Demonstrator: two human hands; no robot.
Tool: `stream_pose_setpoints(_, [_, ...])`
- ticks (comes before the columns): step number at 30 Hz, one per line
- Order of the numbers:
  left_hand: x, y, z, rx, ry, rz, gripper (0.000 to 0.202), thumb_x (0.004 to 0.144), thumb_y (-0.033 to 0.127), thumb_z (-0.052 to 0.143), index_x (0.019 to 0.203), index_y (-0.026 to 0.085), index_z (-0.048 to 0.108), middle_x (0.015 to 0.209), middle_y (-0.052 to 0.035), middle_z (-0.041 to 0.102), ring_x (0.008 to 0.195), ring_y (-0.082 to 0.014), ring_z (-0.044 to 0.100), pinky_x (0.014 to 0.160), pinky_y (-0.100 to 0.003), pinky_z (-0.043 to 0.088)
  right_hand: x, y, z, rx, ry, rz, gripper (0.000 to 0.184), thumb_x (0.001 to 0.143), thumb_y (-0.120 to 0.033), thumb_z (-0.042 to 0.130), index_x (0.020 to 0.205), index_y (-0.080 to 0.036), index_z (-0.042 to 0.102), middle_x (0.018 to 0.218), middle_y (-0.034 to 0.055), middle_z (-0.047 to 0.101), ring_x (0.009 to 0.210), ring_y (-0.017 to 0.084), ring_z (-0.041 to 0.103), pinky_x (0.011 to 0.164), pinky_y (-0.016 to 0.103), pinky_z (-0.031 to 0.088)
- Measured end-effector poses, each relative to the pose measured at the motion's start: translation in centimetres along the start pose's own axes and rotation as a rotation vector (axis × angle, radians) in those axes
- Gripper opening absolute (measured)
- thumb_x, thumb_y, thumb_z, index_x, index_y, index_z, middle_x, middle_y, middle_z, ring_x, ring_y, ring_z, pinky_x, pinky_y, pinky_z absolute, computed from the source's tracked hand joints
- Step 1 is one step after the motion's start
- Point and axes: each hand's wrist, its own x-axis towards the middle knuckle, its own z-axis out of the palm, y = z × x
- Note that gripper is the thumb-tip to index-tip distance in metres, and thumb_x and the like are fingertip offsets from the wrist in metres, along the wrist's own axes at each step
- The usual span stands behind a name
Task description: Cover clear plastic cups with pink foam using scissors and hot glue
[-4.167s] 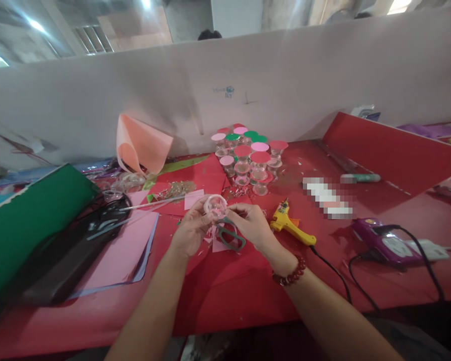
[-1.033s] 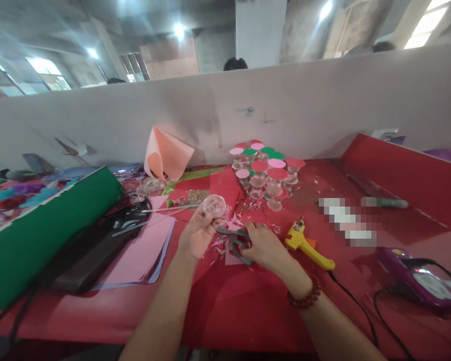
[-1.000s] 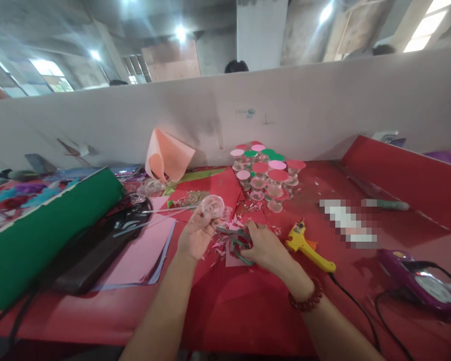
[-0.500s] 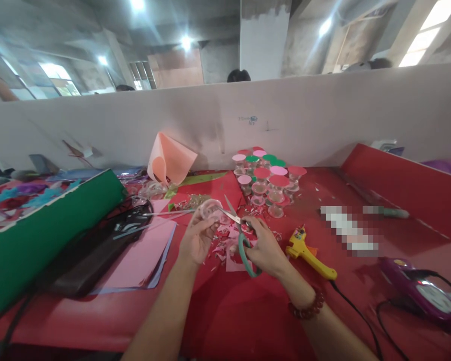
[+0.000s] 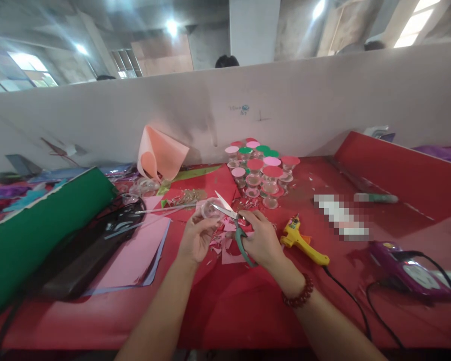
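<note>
My left hand (image 5: 197,238) pinches a small clear plastic cup (image 5: 210,207) and holds it up over the red table. My right hand (image 5: 261,239) grips green-handled scissors (image 5: 233,224) with its fingers through the loops. The blades are spread and point up-left at the cup's rim. Pink paper scraps (image 5: 225,240) lie on the table under both hands. A red bead bracelet (image 5: 297,296) is on my right wrist.
Several clear cups with pink, red and green paper lids (image 5: 261,168) stand behind my hands. A yellow glue gun (image 5: 300,240) lies to the right, then a purple device (image 5: 402,268) with cables. A green roll (image 5: 33,230), black bag (image 5: 82,245) and pink sheet (image 5: 131,250) lie left. A grey partition (image 5: 285,105) backs the table.
My right hand picked the scissors up off the table, opened the blades and brought them to the cup. My left hand kept hold of the cup.
</note>
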Motion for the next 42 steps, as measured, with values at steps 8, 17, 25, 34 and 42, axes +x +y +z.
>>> stream_pose_setpoints(8, [0.0,0.0,0.6,-0.003,0.057,0.007,0.028,0.054,0.002,0.073,0.079,0.015,0.067,0.071,0.0012,0.069,0.059,-0.0081,0.061,0.058,-0.018,0.049,-0.4,0.1,0.4,-0.029,0.004,0.017,0.042,0.077,-0.035,0.068,0.117,-0.022,0.067,0.097,0.0091,0.067,0.079,0.022,0.065,0.075,0.031,0.049])
stream_pose_setpoints(17, [0.0,0.4,0.5,0.01,0.052,0.005,0.045,0.054,0.005,0.074,0.097,0.019,0.069,0.072,0.0018,0.069,0.06,-0.0075,0.061,0.057,-0.017,0.049,-0.1,-1.1,-0.3,0.513,-0.26,0.197,0.027,0.074,-0.042,0.072,0.081,-0.017,0.068,0.061,-0.0049,0.047,0.055,0.01,0.043,0.055,0.022,0.035])
stream_pose_setpoints(25, [-0.1,0.5,0.6,0.018,0.026,-0.015,0.049,0.051,0.003,0.074,0.098,0.017,0.069,0.08,-0.0008,0.073,0.065,-0.01,0.065,0.063,-0.018,0.052,0.1,-1.6,-2.0,1.196,-0.545,0.624,0.043,0.076,-0.061,0.063,0.079,-0.019,0.054,0.062,-0.0057,0.045,0.046,0.006,0.031,0.044,0.021,0.025])
stream_pose_setpoints(34, [0.0,0.3,0.2,-0.045,-0.011,-0.019,0.039,0.058,0.006,0.076,0.095,0.017,0.069,0.081,-0.0001,0.072,0.069,-0.0089,0.065,0.063,-0.017,0.052,-0.1,-1.0,-0.5,-0.065,-0.013,-0.017,0.042,0.071,-0.03,0.069,0.112,-0.018,0.063,0.103,0.0103,0.064,0.097,0.027,0.057,0.086,0.04,0.045])
stream_pose_setpoints(42, [-0.2,-0.2,0.4,-0.011,-0.047,-0.005,0.035,0.059,0.005,0.075,0.092,0.017,0.071,0.082,-0.0006,0.072,0.07,-0.0092,0.065,0.067,-0.018,0.053,-0.4,-0.4,-0.1,-0.177,0.067,-0.067,0.044,0.071,-0.023,0.064,0.115,-0.02,0.064,0.106,0.0099,0.066,0.096,0.027,0.062,0.085,0.038,0.048])
